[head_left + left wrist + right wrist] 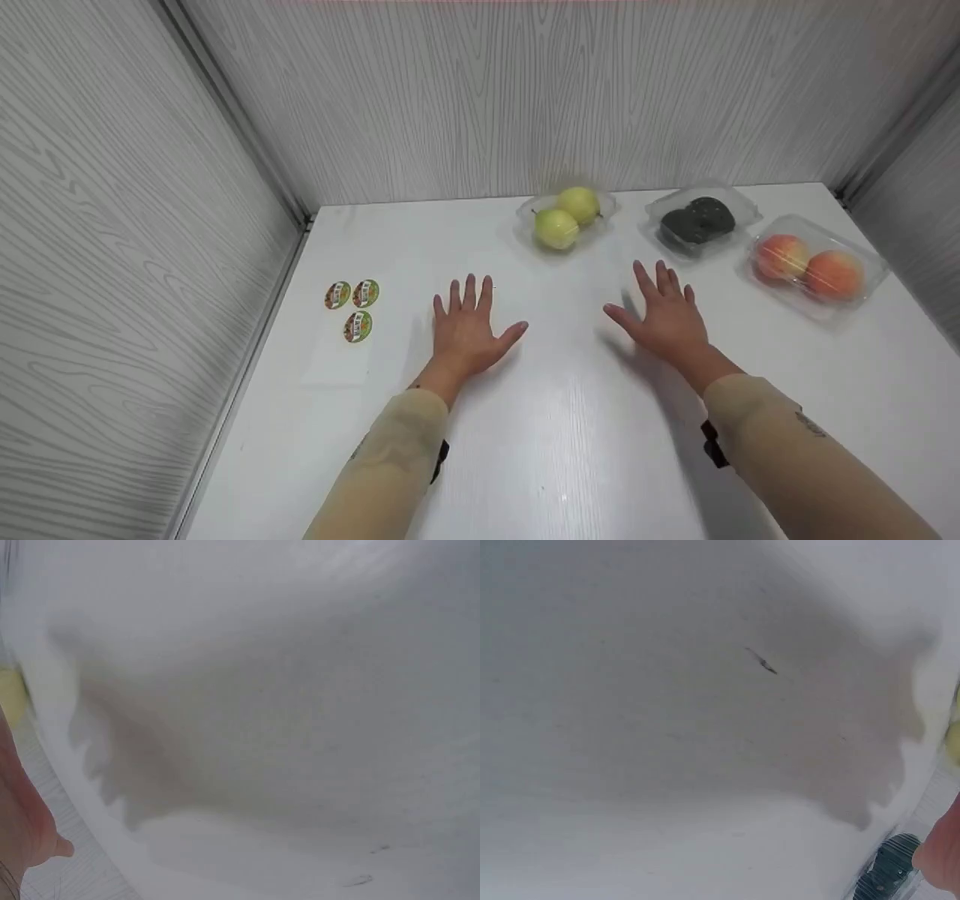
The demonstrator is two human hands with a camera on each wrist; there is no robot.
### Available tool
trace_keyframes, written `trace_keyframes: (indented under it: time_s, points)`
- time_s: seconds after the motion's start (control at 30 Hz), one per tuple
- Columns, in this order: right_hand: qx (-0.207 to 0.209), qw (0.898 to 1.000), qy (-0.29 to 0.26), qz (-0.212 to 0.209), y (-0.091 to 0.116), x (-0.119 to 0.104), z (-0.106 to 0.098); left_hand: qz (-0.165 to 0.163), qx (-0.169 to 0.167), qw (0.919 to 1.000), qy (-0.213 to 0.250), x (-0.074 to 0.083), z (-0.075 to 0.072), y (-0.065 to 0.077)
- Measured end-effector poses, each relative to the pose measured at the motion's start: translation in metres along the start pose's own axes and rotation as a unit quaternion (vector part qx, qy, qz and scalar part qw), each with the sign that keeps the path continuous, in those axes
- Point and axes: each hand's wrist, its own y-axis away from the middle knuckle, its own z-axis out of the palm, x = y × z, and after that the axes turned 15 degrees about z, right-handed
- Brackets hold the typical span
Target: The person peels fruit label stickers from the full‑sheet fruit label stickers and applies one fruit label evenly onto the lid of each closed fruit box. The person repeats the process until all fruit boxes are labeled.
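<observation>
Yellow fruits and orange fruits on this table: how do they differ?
The yellow fruits show dark stems; the orange fruits show none. The yellow fruits look greenish; the orange fruits are tinged red. The yellow fruits lie farther back, the orange fruits farther right. Both are round pairs in clear containers.

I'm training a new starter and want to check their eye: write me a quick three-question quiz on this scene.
1. How many oval stickers are there?
2. True or false: the left hand is gripping a sticker.
3. In the head view, what does the rightmost clear container hold?
A) Two yellow-green fruits
B) Dark items
C) Two red-orange fruits

Key: 1. Three. 2. False; it holds nothing. 3. C.
</observation>
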Motion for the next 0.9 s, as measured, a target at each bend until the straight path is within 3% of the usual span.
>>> trace_keyframes:
  time_s: [0.2,0.33,0.43,0.63,0.77,0.9]
  points:
    - [-0.006,0.998,-0.063,0.019,-0.017,-0.01,-0.017,-0.007,0.041,0.998,0.048,0.001,-0.013,-0.017]
    - [-0.001,0.994,-0.106,0.022,-0.031,-0.016,-0.029,-0.013,0.079,0.9906,0.111,0.006,-0.02,-0.03]
    - [0.0,0.989,-0.146,0.027,-0.044,-0.021,-0.038,-0.023,0.111,0.9779,0.175,0.012,-0.024,-0.042]
    - [-0.016,0.973,-0.224,0.049,-0.075,-0.032,-0.049,-0.042,0.148,0.9427,0.296,0.025,-0.024,-0.068]
    - [-0.027,0.965,-0.255,0.058,-0.093,-0.035,-0.051,-0.052,0.155,0.9224,0.35,0.031,-0.022,-0.082]
    - [-0.029,0.962,-0.263,0.066,-0.11,-0.036,-0.052,-0.064,0.16,0.9093,0.379,0.033,-0.019,-0.095]
